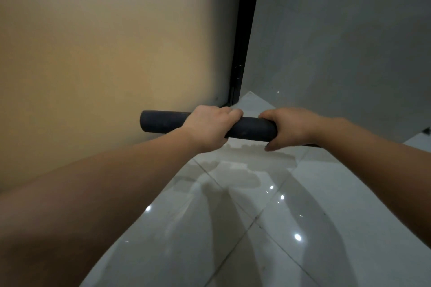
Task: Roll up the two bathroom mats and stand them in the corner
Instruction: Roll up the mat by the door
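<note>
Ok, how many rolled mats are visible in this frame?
1. The rolled mat is held horizontally by the left hand and right hand, near the corner. A second may be out of view.

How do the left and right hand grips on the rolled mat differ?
The left hand wraps over the rolled mat near its middle, leaving a long stretch of roll bare beyond it; the right hand caps the roll's right end. The left hand's fingers curl over the top toward the far side; the right hand's thumb shows beneath the roll. Both are closed on the mat, holding it level above the tiled floor.
</note>
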Motion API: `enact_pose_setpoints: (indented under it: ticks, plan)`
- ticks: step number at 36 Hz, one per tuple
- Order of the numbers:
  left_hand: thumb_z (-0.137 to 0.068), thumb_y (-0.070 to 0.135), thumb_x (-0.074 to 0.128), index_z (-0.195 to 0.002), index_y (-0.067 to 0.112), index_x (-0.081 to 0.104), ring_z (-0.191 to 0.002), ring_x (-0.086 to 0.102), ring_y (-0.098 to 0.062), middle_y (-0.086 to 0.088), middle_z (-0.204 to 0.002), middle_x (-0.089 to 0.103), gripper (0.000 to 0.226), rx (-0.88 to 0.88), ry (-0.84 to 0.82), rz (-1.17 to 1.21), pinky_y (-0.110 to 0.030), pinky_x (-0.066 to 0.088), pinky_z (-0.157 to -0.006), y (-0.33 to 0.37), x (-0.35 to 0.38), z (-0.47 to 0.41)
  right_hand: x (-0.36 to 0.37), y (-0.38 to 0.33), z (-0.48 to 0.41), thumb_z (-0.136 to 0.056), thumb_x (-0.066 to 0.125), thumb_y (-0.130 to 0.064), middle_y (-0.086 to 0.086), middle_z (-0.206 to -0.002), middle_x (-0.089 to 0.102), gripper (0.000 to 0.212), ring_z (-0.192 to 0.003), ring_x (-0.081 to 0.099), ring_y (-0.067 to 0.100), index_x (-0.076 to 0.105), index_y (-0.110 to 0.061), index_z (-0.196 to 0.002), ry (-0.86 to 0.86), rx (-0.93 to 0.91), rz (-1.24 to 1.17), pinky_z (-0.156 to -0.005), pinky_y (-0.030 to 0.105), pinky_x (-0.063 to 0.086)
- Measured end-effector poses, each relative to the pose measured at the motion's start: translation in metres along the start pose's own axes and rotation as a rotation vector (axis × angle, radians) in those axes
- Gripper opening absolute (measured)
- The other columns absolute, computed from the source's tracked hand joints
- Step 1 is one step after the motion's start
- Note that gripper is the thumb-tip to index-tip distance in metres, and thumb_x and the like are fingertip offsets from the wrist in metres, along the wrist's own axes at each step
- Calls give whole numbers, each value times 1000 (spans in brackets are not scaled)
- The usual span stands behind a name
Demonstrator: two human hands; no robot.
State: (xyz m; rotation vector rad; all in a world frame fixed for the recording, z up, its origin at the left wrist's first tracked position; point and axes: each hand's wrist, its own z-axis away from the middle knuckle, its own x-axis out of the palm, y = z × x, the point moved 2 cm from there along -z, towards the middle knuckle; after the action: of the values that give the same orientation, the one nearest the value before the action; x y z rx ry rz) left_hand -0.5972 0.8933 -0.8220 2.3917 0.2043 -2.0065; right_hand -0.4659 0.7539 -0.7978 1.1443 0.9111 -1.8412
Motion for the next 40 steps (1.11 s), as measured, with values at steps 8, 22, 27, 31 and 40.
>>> enact_pose_setpoints:
  ticks: [8,22,27,31,40]
  plan:
    - [-77,43,65,-123,27,43,-95,60,-21,5,-112,59,53,-81,-88,136,-32,43,-68,-2,3,-4,2,-5,6,-77,63,-33,-5,-85,62,21,-76,59,21,53,-29,-95,314,-33,298,-60,29,37]
    - [-79,42,63,-109,30,50,-90,62,-19,6,-99,65,35,-83,-41,202,-29,38,-64,6,9,-6,-20,-4,13,-66,78,-42,-8,-90,61,43,-79,57,17,54,-33,-100,-10,51,153,-68,31,44]
    - [-82,42,60,-112,30,49,-93,62,-18,8,-103,65,35,-43,33,197,-32,44,-67,10,8,-5,-23,7,15,-59,85,-38,-6,-90,62,49,-79,60,15,57,-28,-99,-181,128,-71,-75,32,50]
    - [-77,43,62,-110,30,48,-92,61,-17,8,-103,63,38,-57,-9,234,-30,42,-66,15,7,-8,-19,6,16,-61,80,-40,-5,-83,63,38,-73,59,15,58,-28,-90,-86,108,40,-64,30,47]
    - [-75,19,71,-114,22,54,-91,58,-20,-1,-103,63,43,-156,-148,643,-29,43,-72,45,1,-24,-54,-11,29,-64,77,-49,-9,-84,61,47,-73,57,14,60,-31,-104,-70,77,304,-65,31,46]
